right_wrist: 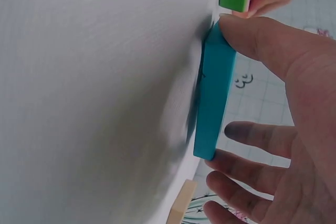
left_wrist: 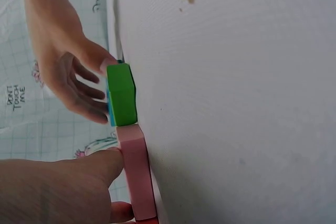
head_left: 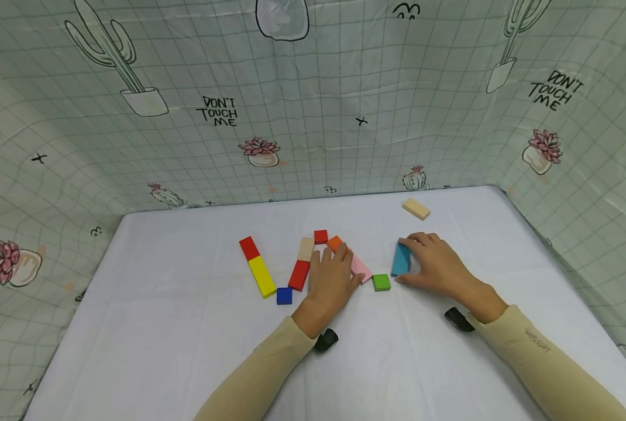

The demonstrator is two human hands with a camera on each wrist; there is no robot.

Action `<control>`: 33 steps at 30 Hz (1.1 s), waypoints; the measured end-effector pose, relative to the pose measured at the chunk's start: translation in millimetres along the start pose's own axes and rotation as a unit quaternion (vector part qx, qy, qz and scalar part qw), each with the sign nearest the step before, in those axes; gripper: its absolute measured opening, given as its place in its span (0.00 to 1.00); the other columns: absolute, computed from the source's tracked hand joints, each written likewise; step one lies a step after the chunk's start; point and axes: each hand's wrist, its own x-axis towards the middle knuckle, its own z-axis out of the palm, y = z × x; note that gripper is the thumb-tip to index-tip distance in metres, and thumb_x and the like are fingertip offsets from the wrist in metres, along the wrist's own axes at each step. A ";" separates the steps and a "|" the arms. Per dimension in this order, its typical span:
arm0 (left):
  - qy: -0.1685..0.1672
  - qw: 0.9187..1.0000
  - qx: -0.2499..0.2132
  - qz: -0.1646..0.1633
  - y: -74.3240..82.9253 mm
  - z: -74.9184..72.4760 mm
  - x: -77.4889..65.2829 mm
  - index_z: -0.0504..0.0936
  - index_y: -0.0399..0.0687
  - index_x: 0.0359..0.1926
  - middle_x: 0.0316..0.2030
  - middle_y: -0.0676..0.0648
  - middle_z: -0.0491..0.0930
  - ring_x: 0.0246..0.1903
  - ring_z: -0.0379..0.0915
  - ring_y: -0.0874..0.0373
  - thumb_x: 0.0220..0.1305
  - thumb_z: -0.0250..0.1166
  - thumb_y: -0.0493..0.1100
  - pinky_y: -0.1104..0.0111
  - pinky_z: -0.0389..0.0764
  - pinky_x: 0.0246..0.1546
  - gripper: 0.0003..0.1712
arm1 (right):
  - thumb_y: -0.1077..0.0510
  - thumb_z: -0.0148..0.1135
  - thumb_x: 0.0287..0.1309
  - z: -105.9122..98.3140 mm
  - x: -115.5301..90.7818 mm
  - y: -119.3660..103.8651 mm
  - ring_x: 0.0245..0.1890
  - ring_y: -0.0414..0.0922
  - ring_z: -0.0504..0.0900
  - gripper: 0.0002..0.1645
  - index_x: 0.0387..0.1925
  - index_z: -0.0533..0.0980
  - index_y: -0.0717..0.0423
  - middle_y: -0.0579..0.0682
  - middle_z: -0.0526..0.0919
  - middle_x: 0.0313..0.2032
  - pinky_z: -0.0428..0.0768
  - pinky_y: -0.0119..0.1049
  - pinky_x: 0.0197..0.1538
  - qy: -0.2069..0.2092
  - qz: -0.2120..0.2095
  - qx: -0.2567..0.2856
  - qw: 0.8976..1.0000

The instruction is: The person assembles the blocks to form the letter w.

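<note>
My right hand (head_left: 440, 266) pinches a teal rectangular block (right_wrist: 214, 90) by its ends, thumb at the near end and a fingertip at the far one. In the right wrist view its other fingers spread past the block. Over the middle of the row lies my left hand (head_left: 331, 280), fingers relaxed, with thumb and fingertip touching a pink block (left_wrist: 137, 177). Under its fingertips shows an orange block (head_left: 334, 242), partly covered. A green square block (head_left: 381, 282) meets the pink block's near end, left of the teal one.
Leftward, the zigzag continues with a small red block (head_left: 320, 237), a beige block (head_left: 306, 249), a longer red block (head_left: 299, 275), a blue square (head_left: 284, 296), a yellow block (head_left: 262, 277) and another red block (head_left: 249, 248). A loose beige block (head_left: 416, 209) lies at the table's back right.
</note>
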 end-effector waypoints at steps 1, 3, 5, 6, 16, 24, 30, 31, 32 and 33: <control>0.000 1.000 -0.001 0.000 0.0 0.3 0.0 0.72 0.52 0.77 0.76 0.49 0.70 0.71 0.68 0.48 0.75 0.61 0.66 0.52 0.70 0.71 0.39 | 0.46 0.83 0.52 0.4 0.4 -0.3 0.60 0.66 0.76 0.47 0.67 0.75 0.69 0.67 0.79 0.61 0.76 0.63 0.62 0.000 0.000 -0.001 1.000; 0.002 1.000 -0.001 -0.001 0.1 0.8 0.1 0.73 0.52 0.77 0.76 0.49 0.70 0.71 0.68 0.48 0.75 0.61 0.66 0.51 0.70 0.71 0.38 | 0.46 0.83 0.52 1.1 1.3 -0.8 0.60 0.66 0.77 0.48 0.67 0.75 0.69 0.67 0.79 0.61 0.77 0.63 0.62 -0.002 -0.001 -0.003 1.000; 0.002 1.000 0.000 0.000 0.1 1.1 0.1 0.73 0.52 0.77 0.76 0.49 0.70 0.71 0.68 0.48 0.75 0.61 0.66 0.51 0.70 0.71 0.38 | 0.46 0.82 0.52 1.6 2.0 -1.4 0.60 0.66 0.77 0.48 0.67 0.75 0.69 0.67 0.79 0.61 0.77 0.63 0.62 -0.004 -0.001 -0.005 1.000; 0.002 1.000 0.000 0.000 0.2 1.2 0.1 0.73 0.52 0.77 0.76 0.49 0.70 0.71 0.68 0.48 0.75 0.61 0.66 0.51 0.70 0.71 0.38 | 0.46 0.82 0.53 2.0 2.2 -1.6 0.60 0.66 0.77 0.48 0.67 0.75 0.69 0.67 0.79 0.61 0.77 0.63 0.62 -0.007 0.000 -0.005 1.000; 0.007 1.000 0.003 0.004 0.0 0.1 -1.3 0.73 0.52 0.77 0.75 0.49 0.71 0.71 0.69 0.48 0.75 0.61 0.66 0.52 0.71 0.70 0.38 | 0.43 0.82 0.54 3.5 3.6 -3.4 0.59 0.66 0.78 0.48 0.67 0.75 0.70 0.67 0.79 0.60 0.78 0.62 0.61 -0.017 0.001 -0.010 1.000; 0.009 1.000 0.002 0.006 -0.9 -0.2 -0.8 0.73 0.52 0.77 0.75 0.49 0.70 0.71 0.68 0.48 0.75 0.61 0.66 0.51 0.71 0.71 0.38 | 0.43 0.81 0.55 4.9 3.5 -2.8 0.59 0.66 0.78 0.48 0.67 0.75 0.70 0.68 0.79 0.60 0.78 0.62 0.61 -0.015 -0.003 -0.013 1.000; 0.010 1.000 0.000 0.005 -0.9 -0.9 -1.4 0.73 0.52 0.77 0.76 0.49 0.70 0.71 0.69 0.48 0.75 0.61 0.66 0.51 0.71 0.70 0.38 | 0.41 0.80 0.56 4.4 1.9 -3.7 0.59 0.66 0.78 0.48 0.67 0.75 0.69 0.68 0.79 0.61 0.78 0.62 0.60 -0.017 -0.008 -0.014 1.000; 0.009 1.000 0.000 0.005 -0.8 -0.9 -1.4 0.73 0.52 0.77 0.76 0.49 0.70 0.71 0.69 0.48 0.75 0.61 0.66 0.52 0.71 0.70 0.38 | 0.41 0.80 0.57 3.5 1.8 -3.6 0.59 0.66 0.78 0.48 0.67 0.75 0.69 0.68 0.78 0.61 0.78 0.63 0.60 -0.018 -0.008 -0.013 1.000; 0.008 1.000 0.000 0.005 -0.8 -0.6 -1.4 0.72 0.52 0.77 0.76 0.49 0.70 0.71 0.69 0.48 0.75 0.61 0.66 0.52 0.71 0.70 0.38 | 0.41 0.79 0.58 2.2 1.9 -3.4 0.60 0.67 0.78 0.47 0.67 0.75 0.69 0.68 0.78 0.61 0.78 0.63 0.61 -0.019 -0.007 -0.013 1.000; 0.007 1.000 -0.001 0.005 -0.7 -0.1 -1.2 0.72 0.52 0.77 0.76 0.49 0.70 0.71 0.69 0.48 0.75 0.61 0.66 0.52 0.71 0.70 0.38 | 0.41 0.78 0.59 0.6 2.2 -2.6 0.60 0.67 0.77 0.47 0.67 0.75 0.69 0.68 0.78 0.62 0.77 0.64 0.61 -0.020 -0.004 -0.012 1.000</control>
